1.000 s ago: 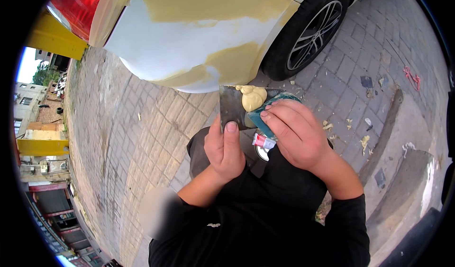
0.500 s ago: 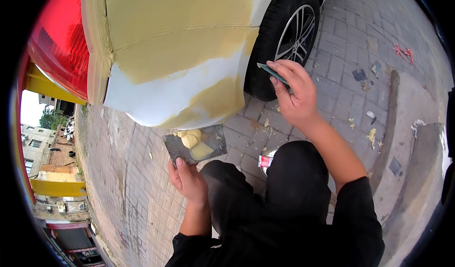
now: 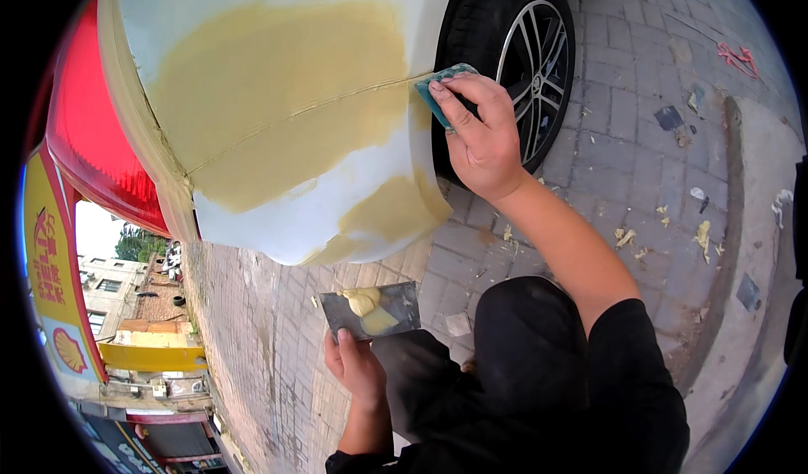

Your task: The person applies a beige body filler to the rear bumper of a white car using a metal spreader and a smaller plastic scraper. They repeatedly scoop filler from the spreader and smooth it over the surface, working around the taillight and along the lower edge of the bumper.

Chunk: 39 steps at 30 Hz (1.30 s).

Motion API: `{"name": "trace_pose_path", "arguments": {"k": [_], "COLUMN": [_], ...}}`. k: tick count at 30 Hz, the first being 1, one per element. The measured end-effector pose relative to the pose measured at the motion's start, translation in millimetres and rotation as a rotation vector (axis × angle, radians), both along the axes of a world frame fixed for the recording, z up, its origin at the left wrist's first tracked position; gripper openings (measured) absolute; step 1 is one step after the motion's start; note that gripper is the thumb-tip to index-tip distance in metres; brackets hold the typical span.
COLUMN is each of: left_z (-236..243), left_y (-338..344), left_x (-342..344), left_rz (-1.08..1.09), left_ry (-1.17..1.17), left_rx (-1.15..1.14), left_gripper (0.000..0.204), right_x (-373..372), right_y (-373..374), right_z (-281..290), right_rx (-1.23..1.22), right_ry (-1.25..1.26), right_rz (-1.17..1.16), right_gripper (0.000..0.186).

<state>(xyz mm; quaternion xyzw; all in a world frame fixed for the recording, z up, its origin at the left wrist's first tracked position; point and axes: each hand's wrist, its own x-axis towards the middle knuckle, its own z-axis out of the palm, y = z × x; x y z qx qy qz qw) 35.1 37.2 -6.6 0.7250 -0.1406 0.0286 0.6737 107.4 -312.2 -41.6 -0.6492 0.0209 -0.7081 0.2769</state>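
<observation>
Nearest, the left hand [image 3: 358, 371] is closed on the near-left edge of a dark, flat rectangular plate [image 3: 406, 301], thumb on top, seemingly kept face-up so the mound of soft yellow paste [image 3: 364, 301] stays put. Farther off to the right, the right hand [image 3: 486, 146] pinches a thin green flat spreader [image 3: 433, 104], probably leaving its edge free, by the wheel-arch edge of the tan-patched white car panel [image 3: 278, 95]; I cannot tell whether they touch.

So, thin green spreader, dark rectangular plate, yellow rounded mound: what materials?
Thin green spreader: probably plastic or rubber; smooth, satin sheet.
Dark rectangular plate: metal or stiff plastic, unclear; dull, smudged, flat.
Yellow rounded mound: likely putty; satin, thick folds.
</observation>
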Motion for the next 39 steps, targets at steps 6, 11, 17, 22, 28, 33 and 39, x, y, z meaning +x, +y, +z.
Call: {"name": "trace_pose_path", "arguments": {"k": [6, 11, 17, 22, 28, 33, 39], "left_z": [2, -1, -4, -6, -9, -8, -5], "left_y": [-4, -2, -7, 3, 5, 6, 1], "left_x": [3, 8, 9, 11, 11, 8, 6], "left_rz": [-0.017, -0.043, -0.038, -0.081, -0.084, -0.08, -0.079], "left_ry": [0.009, 0.012, 0.033, 0.019, 0.009, 0.008, 0.01], "left_rx": [0.003, 0.012, -0.006, -0.01, 0.001, -0.002, -0.015], "left_gripper": [0.034, 0.034, 0.031, 0.028, 0.029, 0.028, 0.027], "right_x": [4, -4, -13, -1, -13, -17, -11], "right_y": [1, 14, 15, 12, 33, 21, 6], "right_z": [0, -8, 1, 14, -5, -1, 14], "right_rx": [0.003, -0.002, -0.02, 0.013, -0.031, -0.049, -0.029], "right_ry": [0.008, 0.044, 0.006, 0.019, 0.12, 0.034, 0.006], "right_rz": [-0.014, 0.029, -0.017, -0.012, 0.016, -0.001, -0.002], "right_gripper": [0.052, 0.042, 0.041, 0.043, 0.037, 0.039, 0.046]}}
